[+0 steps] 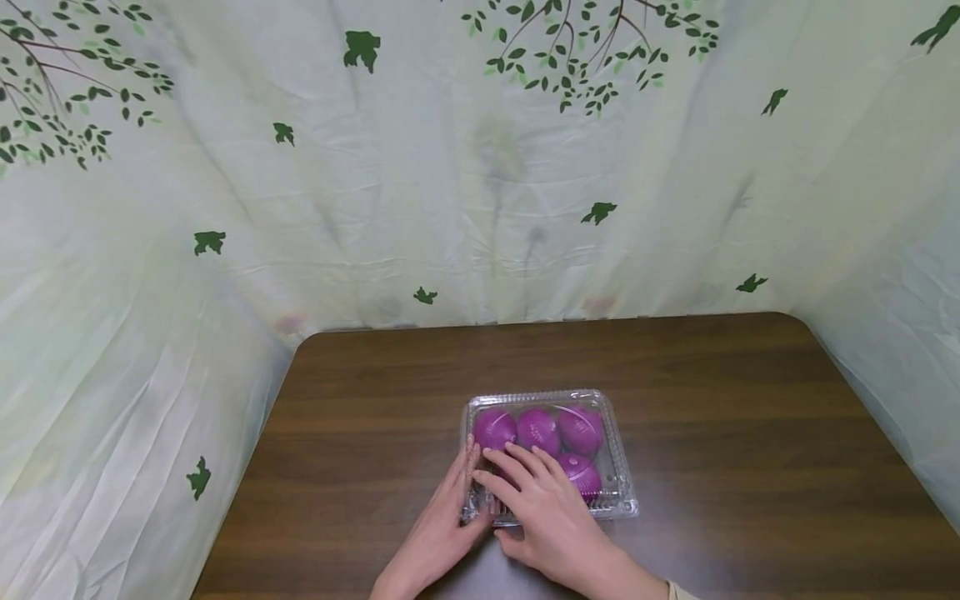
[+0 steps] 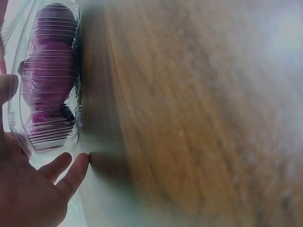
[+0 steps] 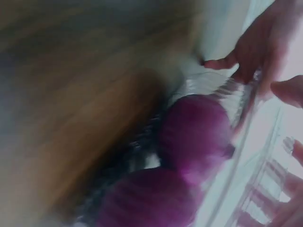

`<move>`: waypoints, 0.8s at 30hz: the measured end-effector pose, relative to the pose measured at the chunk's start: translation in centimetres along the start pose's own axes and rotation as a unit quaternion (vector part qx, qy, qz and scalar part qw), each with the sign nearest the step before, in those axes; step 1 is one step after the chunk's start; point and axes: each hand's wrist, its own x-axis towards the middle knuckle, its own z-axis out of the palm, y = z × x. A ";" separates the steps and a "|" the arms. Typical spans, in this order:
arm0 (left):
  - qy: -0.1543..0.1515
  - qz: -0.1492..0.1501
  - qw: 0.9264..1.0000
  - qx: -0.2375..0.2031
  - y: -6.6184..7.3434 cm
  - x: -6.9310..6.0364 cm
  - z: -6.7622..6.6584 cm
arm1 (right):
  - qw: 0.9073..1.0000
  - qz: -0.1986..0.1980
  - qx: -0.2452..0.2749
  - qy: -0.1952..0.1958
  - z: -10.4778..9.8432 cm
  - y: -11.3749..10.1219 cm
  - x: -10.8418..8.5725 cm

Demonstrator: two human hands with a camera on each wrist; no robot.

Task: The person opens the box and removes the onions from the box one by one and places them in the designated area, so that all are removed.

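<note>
A clear plastic clamshell box (image 1: 626, 492) with several purple balls (image 1: 581, 431) inside sits near the front of the table. Along its left side lies my left hand (image 1: 438, 525), fingers extended against the edge and thumb near the front corner. My right hand (image 1: 551, 521) rests over the front left of the lid with fingers spread, covering part of the balls. In the left wrist view, the ribbed box wall with purple balls (image 2: 49, 75) stands beside the left hand (image 2: 28, 194). Blurred purple balls (image 3: 194, 135) show through the plastic in the right wrist view.
The brown wooden table (image 1: 750, 433) extends around the box, with rounded far corners. Behind it and on both sides hangs a pale curtain (image 1: 450, 183) printed with green leaves and branches.
</note>
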 end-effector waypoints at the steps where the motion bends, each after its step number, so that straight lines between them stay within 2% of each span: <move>1: 0.001 -0.001 1.000 0.002 0.0 0.0 0.0 | 1.000 0.007 -0.001 0.006 0.0 0.2 -0.3; 11: 0.005 -0.001 1.000 0.004 0.1 0.0 0.1 | 0.995 0.079 -0.025 0.055 -1.2 3.0 -3.5; 21: 0.007 0.001 1.000 -0.006 0.0 0.1 0.2 | 0.983 0.164 -0.019 0.076 -1.5 5.2 -6.6; 24: 0.008 0.000 1.000 -0.006 0.1 0.1 0.2 | 0.979 0.190 -0.001 0.074 -1.6 5.7 -7.2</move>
